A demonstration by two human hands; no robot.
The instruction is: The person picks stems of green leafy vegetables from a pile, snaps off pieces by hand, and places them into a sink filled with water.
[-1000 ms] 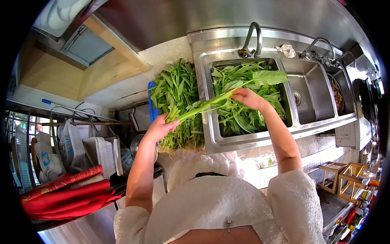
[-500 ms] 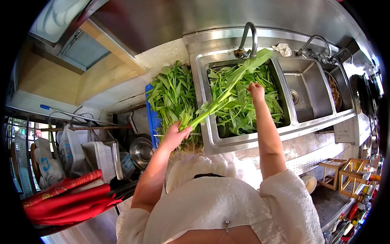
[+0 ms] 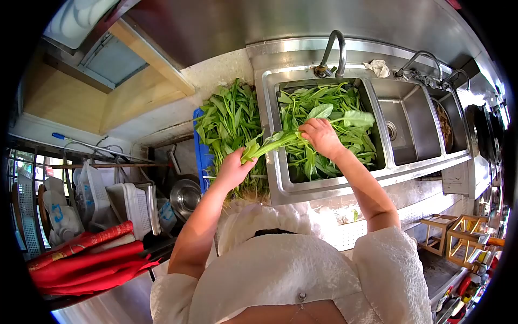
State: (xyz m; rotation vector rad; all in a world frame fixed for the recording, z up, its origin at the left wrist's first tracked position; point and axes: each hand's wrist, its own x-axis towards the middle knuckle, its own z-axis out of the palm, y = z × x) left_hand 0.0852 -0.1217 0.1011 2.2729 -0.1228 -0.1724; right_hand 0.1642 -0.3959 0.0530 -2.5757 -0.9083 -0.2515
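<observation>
A bunch of green leafy stems (image 3: 278,143) lies across the left rim of the steel sink (image 3: 276,178), held in the air. My left hand (image 3: 235,169) is closed round its cut end, over the heap of greens (image 3: 231,116) in a blue tray (image 3: 203,151). Farther along the stems, my right hand (image 3: 322,137) grips the same bunch above the left basin, its fingers curled on the stalks. Large leaves stick out past that hand. More loose greens (image 3: 345,97) fill the left basin beneath.
Curved faucets (image 3: 335,46) rise behind the basins. A white cloth (image 3: 378,67) lies on the back ledge. At the left are plastic baskets (image 3: 129,208), a metal bowl (image 3: 186,197) and red bags (image 3: 91,267). Wooden stools (image 3: 464,237) stand at the lower right.
My right hand, apart from the bunch half a second ago, has closed on its stems again. The bunch has tilted lower, with its leaves now farther right.
</observation>
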